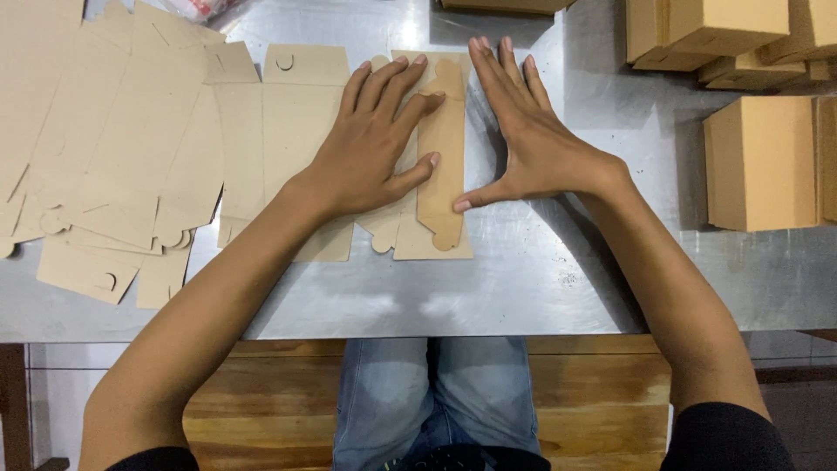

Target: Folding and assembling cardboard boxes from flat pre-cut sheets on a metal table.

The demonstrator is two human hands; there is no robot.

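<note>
Hands first: left hand (375,144) is spread flat, palm down, on a flattened brown cardboard box blank (440,161) lying on the metal table (488,288); fingers fanned out toward the far edge, thumb stretched across the narrow folded strip in the middle of the blank; right hand (532,139) is also open and flat, fingers held fairly close together and pointing away, thumb swung out to the side so its tip touches the blank's right edge low down; palm of that one sits mostly on bare metal just beside the cardboard, so neither hand is pinching or gripping anything, just pressing.

Blank itself sits near the middle of the table, right in front of the person, with rounded tabs poking out at the near end; it's touching or overlapping another flat sheet (292,105) to its left, can't quite tell which.

Further left is a messy pile of unfolded blanks (113,157), fanned over each other and running off the frame; off to the right, well apart from the hands, a few assembled brown boxes (758,161) stand on the table; below the table edge you get blue jeans (436,401) and a wooden bench (593,410).
</note>
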